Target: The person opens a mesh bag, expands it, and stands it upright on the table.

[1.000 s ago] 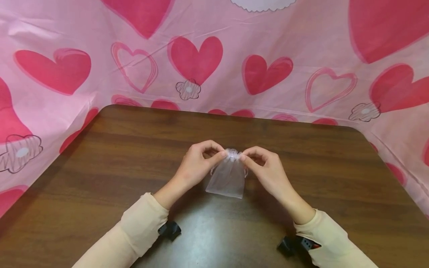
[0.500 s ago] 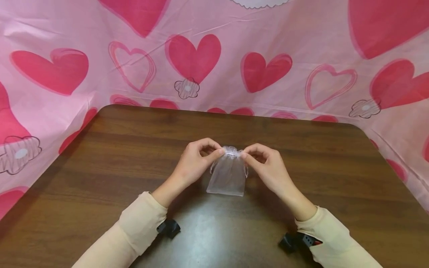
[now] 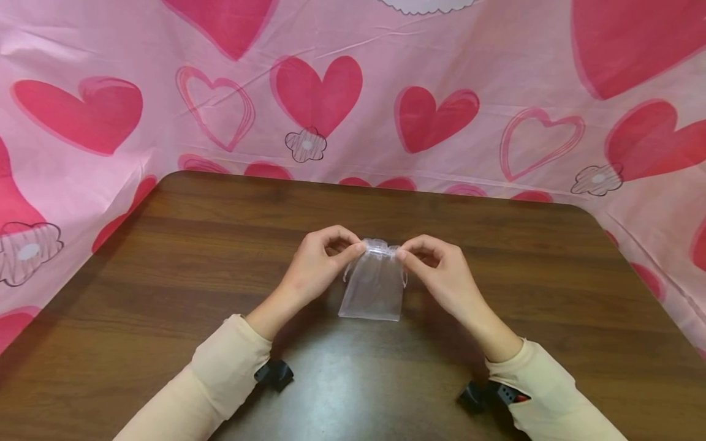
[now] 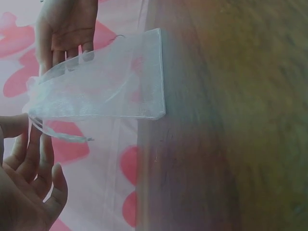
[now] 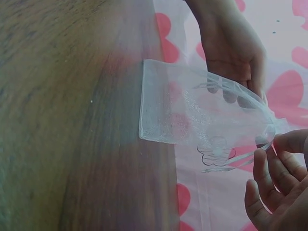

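Observation:
A small sheer white organza drawstring bag (image 3: 372, 291) hangs between both hands, its gathered neck at the top and its flat bottom edge toward the person. My left hand (image 3: 315, 264) pinches the left side of the neck between thumb and forefinger. On the opposite side, my right hand (image 3: 441, 272) pinches the neck in the same way. A thin drawstring loop (image 5: 226, 168) dangles beside the right fingers, and another drawstring (image 4: 67, 137) trails below the left ones. The mesh is see-through, with fingers showing behind it in both wrist views.
A brown wood-grain table (image 3: 193, 257) with rounded far corners lies under the hands. Pink cloth (image 3: 380, 55) printed with hearts surrounds its back and sides. Black wrist devices (image 3: 276, 375) poke out from under both beige sleeves (image 3: 220, 373).
The left hand has shifted slightly left and away from the right hand. The bag's gathered neck has spread wider between them, while the right hand has barely moved.

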Demonstrator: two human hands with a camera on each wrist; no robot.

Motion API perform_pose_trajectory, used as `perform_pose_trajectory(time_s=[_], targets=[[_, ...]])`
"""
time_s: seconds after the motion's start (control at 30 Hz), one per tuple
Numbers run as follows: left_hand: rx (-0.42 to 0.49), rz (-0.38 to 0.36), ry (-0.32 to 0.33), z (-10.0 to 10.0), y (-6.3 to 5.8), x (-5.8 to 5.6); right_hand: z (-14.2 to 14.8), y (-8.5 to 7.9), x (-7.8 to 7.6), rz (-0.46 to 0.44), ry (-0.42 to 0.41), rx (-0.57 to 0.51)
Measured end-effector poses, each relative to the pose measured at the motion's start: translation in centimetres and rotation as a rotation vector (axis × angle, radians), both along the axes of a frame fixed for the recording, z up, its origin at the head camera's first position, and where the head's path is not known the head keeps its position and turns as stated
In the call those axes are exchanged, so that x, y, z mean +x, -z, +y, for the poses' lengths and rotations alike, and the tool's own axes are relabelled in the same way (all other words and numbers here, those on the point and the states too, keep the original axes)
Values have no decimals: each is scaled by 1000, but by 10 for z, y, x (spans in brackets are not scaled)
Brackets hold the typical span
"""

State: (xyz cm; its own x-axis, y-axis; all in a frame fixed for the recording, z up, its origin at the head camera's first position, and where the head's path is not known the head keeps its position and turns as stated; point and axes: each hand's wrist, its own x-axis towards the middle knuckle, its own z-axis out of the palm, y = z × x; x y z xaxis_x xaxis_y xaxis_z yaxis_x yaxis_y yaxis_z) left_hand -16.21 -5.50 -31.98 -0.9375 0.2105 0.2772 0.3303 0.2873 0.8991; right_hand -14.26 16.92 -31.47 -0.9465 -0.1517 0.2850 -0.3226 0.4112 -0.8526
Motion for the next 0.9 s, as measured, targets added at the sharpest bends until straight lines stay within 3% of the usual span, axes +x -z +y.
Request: perform_pose_trajectory(time_s=[0.3,0.9], targets=[[34,-25,-9,-3,-1,-1,4,-2,-2,4,5,16],[22,-2,-21,-5,-1,-2,13,-6,-5,-1,10,95]])
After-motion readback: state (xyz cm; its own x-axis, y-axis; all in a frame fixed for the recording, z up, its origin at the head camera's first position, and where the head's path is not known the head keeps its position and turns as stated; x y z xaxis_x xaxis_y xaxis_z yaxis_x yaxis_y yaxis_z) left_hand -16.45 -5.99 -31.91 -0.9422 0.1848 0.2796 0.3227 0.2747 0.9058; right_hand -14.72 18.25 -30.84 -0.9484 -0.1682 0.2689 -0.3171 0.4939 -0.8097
